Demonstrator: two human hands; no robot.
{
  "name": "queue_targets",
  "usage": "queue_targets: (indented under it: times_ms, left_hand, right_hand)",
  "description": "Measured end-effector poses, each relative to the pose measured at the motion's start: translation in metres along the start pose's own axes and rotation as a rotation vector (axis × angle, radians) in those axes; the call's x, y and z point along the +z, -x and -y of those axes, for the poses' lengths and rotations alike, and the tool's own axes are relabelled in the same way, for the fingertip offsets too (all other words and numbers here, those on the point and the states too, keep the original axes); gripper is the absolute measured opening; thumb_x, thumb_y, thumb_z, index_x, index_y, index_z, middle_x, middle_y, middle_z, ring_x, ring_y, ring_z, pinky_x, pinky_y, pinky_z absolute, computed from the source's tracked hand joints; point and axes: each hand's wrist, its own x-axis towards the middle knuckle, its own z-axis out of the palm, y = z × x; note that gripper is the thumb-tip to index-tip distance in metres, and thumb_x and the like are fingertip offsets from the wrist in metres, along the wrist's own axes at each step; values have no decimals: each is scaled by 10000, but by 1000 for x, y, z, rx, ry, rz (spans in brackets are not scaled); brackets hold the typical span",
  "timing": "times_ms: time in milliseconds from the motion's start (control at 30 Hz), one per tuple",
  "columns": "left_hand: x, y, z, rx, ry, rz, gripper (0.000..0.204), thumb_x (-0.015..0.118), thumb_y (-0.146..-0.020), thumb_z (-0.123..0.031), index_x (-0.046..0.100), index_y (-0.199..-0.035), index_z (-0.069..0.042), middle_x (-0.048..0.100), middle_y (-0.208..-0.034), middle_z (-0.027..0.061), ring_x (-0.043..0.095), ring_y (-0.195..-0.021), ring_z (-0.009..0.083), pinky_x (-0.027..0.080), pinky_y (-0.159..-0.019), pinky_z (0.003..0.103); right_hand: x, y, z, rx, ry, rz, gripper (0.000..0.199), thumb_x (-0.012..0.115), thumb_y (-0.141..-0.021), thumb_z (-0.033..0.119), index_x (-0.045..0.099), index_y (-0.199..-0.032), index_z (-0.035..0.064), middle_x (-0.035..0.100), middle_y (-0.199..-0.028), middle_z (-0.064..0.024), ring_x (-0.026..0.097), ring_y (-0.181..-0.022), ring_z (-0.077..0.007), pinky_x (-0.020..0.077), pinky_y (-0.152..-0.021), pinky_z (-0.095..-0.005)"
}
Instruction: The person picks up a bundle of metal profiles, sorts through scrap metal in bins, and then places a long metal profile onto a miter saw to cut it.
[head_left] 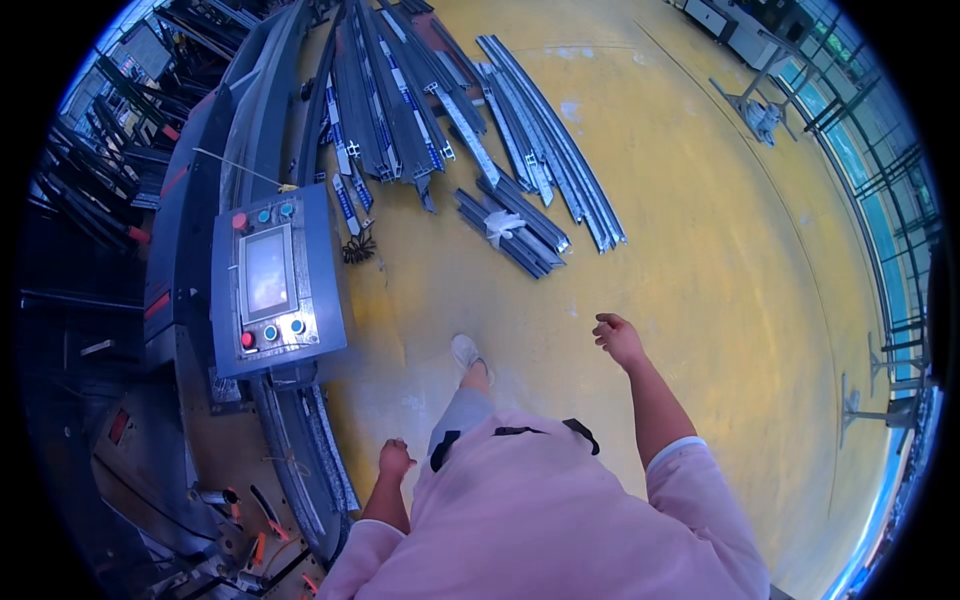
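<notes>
The yellow floor (720, 300) fills the centre and right of the frame; a dark machine (190, 230) runs down its left. The pile of bars (400, 110) fans across the upper centre. The panel (268, 270), left of centre, lies up and left of the left hand (396, 458). The bundle (528, 247) sits above centre, long axis slanting from upper left to lower right, up and left of the right hand (620, 340), the nearer one. That hand is empty, forearm angled up-left, fingers loosely curled; the left hangs lower, its spread unclear.
</notes>
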Motion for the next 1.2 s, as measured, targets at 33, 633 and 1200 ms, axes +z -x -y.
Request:
queue_targets:
  times_ms: [33, 633, 1200]
  left_hand:
    - [-8, -31, -26, 45, -98, -30, 309, 528, -906, -262, 555, -1072, -4, 665, -994, 222, 644, -919, 364, 505, -856, 434]
    - [-196, -277, -545, 454, 25, 232, 326, 511, -884, -207, 602, -1136, -21, 670, -1055, 167, 639, -1013, 275, 473, -901, 359]
    - [-287, -460, -602, 313, -50, 138, 330, 488, -882, -234, 633, -1118, -54, 659, -1094, 188, 617, -1032, 349, 472, -909, 418]
  right_hand:
    - [15, -12, 4, 46, 32, 24, 427, 526, -864, 186, 553, -1254, 14, 656, -893, -61, 609, -720, -136, 485, -650, -275]
    - [39, -207, 22, 419, 406, 294, 130, 448, -877, 39, 556, -813, 70, 546, -702, -73, 489, -482, -152, 363, -395, -298]
    - [131, -603, 426, 12, 104, 211, 344, 501, -891, 137, 574, -1201, 8, 653, -836, -73, 594, -646, -131, 437, -533, -258]
